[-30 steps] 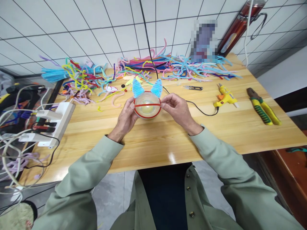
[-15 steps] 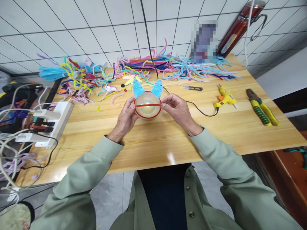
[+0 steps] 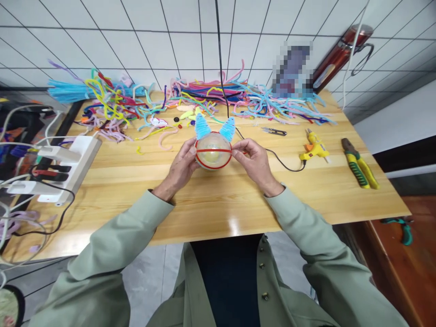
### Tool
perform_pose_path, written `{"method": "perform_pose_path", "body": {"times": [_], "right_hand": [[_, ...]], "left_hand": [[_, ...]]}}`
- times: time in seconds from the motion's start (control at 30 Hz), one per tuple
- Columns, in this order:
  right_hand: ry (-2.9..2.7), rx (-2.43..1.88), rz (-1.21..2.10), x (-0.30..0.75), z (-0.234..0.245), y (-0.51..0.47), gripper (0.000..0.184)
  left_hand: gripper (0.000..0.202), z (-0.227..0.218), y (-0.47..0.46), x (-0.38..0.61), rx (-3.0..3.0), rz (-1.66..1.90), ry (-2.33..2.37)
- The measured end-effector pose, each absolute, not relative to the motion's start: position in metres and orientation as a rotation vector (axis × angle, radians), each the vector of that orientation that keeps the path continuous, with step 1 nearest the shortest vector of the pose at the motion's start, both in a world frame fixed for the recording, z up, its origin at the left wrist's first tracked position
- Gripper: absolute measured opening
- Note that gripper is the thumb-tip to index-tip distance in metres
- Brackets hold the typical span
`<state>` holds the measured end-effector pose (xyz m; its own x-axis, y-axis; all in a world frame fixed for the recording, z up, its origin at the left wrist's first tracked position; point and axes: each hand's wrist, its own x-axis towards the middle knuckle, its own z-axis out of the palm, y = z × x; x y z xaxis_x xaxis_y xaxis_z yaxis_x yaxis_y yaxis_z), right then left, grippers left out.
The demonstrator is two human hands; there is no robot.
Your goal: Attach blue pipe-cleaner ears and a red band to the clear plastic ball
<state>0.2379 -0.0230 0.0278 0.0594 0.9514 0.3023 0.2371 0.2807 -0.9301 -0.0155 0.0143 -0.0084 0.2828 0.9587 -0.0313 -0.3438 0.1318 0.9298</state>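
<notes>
A clear plastic ball (image 3: 220, 159) with something yellowish inside is held just above the table in front of me. Red strips (image 3: 214, 150) run across its middle and round its rim, and two blue fuzzy ears (image 3: 203, 126) stand up from its top. My left hand (image 3: 184, 167) grips the ball's left side, thumb in front. At the opposite side, my right hand (image 3: 254, 161) pinches thumb and forefinger at the ball's edge, where the red strip ends. What lies between those fingertips is too small to make out clearly.
Piles of coloured pipe cleaners (image 3: 211, 91) line the wall. To the right lie thread snips (image 3: 274, 131), a corded yellow glue gun (image 3: 315, 146) and pliers (image 3: 359, 163). A red flask (image 3: 340, 59) leans at the back; a power strip (image 3: 73, 170) with cables sits left.
The camera view has shifted slightly, so the table appears displaced. Both hands keep nearly the same hold on the ball, with no clear change in the ball itself.
</notes>
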Motion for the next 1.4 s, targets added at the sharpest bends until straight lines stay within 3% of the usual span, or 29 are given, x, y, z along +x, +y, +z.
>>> {"method": "perform_pose_path", "body": {"times": [0.4,0.8,1.2,1.3,1.4], "right_hand": [[-1.482,-1.227,0.724,0.239,0.021,-0.023,0.015],[-1.603,-1.349,0.682,0.245,0.016,-0.019,0.023],[-1.538,-1.37,0.8,0.252,0.014,-0.011,0.029],[-1.524,-1.364,0.815,0.252,0.01,-0.009,0.029],[-1.529,-1.346,0.832,0.252,0.009,-0.009,0.027]], "left_hand": [[0.07,-0.015,0.019,-0.012,0.963,1.106,0.815],[0.083,-0.012,0.025,-0.016,1.267,1.05,0.795],[0.074,-0.012,0.036,-0.023,1.635,0.961,0.935],[0.085,-0.013,0.036,-0.022,1.593,0.983,0.915],[0.115,-0.012,0.035,-0.02,1.565,0.96,0.877]]}}
